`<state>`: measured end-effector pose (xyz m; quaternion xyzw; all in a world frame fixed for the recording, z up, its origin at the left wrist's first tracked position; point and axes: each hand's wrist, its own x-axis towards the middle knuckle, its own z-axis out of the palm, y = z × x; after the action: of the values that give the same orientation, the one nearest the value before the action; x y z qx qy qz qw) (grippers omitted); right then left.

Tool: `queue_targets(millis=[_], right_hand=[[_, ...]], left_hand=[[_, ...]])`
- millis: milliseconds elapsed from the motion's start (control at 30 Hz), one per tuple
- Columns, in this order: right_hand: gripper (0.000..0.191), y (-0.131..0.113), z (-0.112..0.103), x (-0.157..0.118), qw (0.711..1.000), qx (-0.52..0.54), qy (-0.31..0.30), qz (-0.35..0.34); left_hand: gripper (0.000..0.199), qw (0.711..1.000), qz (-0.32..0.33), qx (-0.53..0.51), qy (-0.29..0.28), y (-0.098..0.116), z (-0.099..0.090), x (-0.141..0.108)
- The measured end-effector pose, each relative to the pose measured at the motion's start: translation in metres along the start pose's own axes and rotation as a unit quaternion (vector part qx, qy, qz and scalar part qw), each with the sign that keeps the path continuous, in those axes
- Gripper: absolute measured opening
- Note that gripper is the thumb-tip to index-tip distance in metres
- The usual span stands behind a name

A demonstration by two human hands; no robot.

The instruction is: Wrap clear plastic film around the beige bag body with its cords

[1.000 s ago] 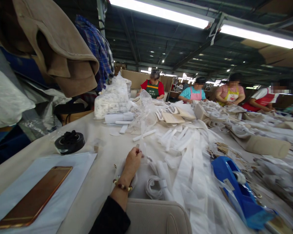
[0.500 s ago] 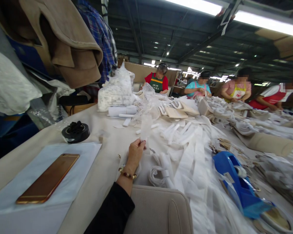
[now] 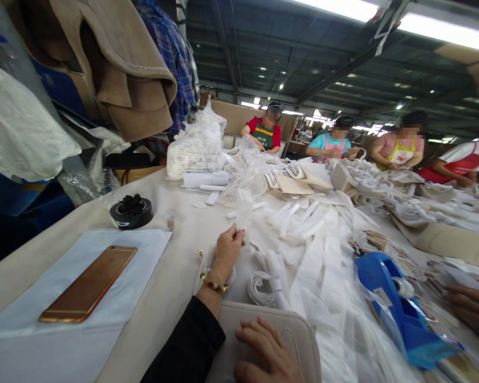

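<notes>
Left hand [image 3: 228,252]: beaded bracelet at wrist, black sleeve; fingers pinched together on the lower end of a translucent strip [image 3: 244,207], which stands up above the bench [image 3: 155,287].
Right hand [image 3: 265,348]: palm down over a beige bag [image 3: 294,334], fingers slightly apart; contact with the bag cannot be told.
Beige bag: at the near side, rounded upper corner and seamed edge visible, lower part cut off by the view.
Coiled white strap [image 3: 261,287]: just beyond the bag's upper edge.
Bronze-coloured phone [image 3: 90,284]: wholly within the borders of white sheets [image 3: 143,250].
Black tape roll [image 3: 131,214]: beyond the sheets, near the bench's left edge, dark pieces on top.
Open room: a bare run of bench between sheets and left forearm, reaching past the hand toward a stuffed plastic bag [image 3: 195,151].
Right side: crowded; white strips [image 3: 291,221], then a blue tape dispenser [image 3: 383,298], a co-worker's hand [image 3: 469,306] beyond.
</notes>
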<state>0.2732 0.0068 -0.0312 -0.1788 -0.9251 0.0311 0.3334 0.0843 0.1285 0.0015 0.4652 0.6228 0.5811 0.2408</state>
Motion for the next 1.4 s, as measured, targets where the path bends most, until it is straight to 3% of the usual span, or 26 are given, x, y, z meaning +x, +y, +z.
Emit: queue_targets(millis=[67, 133, 200, 333, 400, 500, 633, 700, 833, 933, 1033, 1167, 1300, 1400], right_hand=[[0.012, 0.009, 0.004, 0.008, 0.995, -0.080, -0.009, -0.057], [0.013, 0.014, 0.007, 0.009, 0.992, -0.112, -0.019, -0.058], [0.018, 0.017, 0.011, 0.008, 0.994, -0.093, -0.056, -0.034], [0.054, 0.018, 0.017, 0.005, 0.991, -0.014, -0.120, 0.057], [0.057, 0.016, 0.017, 0.006, 0.988, 0.006, -0.127, 0.084], [0.058, 0.012, 0.015, 0.010, 0.983, 0.010, -0.142, 0.115], [0.067, 0.008, 0.013, 0.013, 0.980, 0.015, -0.157, 0.124], [0.068, 0.006, 0.013, 0.014, 0.985, 0.023, -0.124, 0.122], [0.048, 0.002, 0.011, 0.018, 0.992, 0.067, 0.006, 0.106], [0.046, 0.001, 0.008, 0.020, 0.992, 0.083, 0.017, 0.088], [0.048, 0.004, 0.005, 0.017, 0.996, 0.058, 0.021, 0.062], [0.039, 0.007, 0.004, 0.011, 0.996, 0.059, 0.050, 0.041], [0.019, 0.004, 0.003, 0.007, 0.988, 0.100, 0.093, 0.075], [0.017, 0.001, 0.001, 0.005, 0.983, 0.089, 0.121, 0.106]], left_hand=[[0.032, 1.000, 0.002, 0.003, 0.000, 0.001, 0.000, 0.000], [0.030, 1.000, 0.006, 0.007, 0.000, 0.002, 0.001, -0.001], [0.028, 1.000, 0.012, 0.014, 0.001, 0.002, 0.001, -0.002], [0.025, 0.998, 0.039, 0.039, -0.006, 0.005, -0.001, -0.007], [0.024, 0.996, 0.060, 0.063, -0.016, 0.007, -0.005, -0.011], [0.021, 0.988, 0.106, 0.113, -0.020, 0.010, -0.013, -0.021], [0.014, 0.959, 0.222, 0.173, -0.034, 0.013, -0.023, -0.044], [0.017, 0.934, 0.295, 0.195, -0.055, 0.012, -0.029, -0.059], [0.027, 0.875, 0.425, 0.214, -0.086, 0.004, -0.042, -0.088], [0.034, 0.844, 0.479, 0.226, -0.084, 0.001, -0.050, -0.107], [0.038, 0.820, 0.499, 0.262, -0.097, 0.003, -0.052, -0.121], [0.037, 0.816, 0.495, 0.281, -0.102, 0.006, -0.053, -0.133], [0.032, 0.795, 0.523, 0.289, -0.109, 0.002, -0.057, -0.135], [0.027, 0.777, 0.538, 0.300, -0.131, -0.005, -0.062, -0.135]])
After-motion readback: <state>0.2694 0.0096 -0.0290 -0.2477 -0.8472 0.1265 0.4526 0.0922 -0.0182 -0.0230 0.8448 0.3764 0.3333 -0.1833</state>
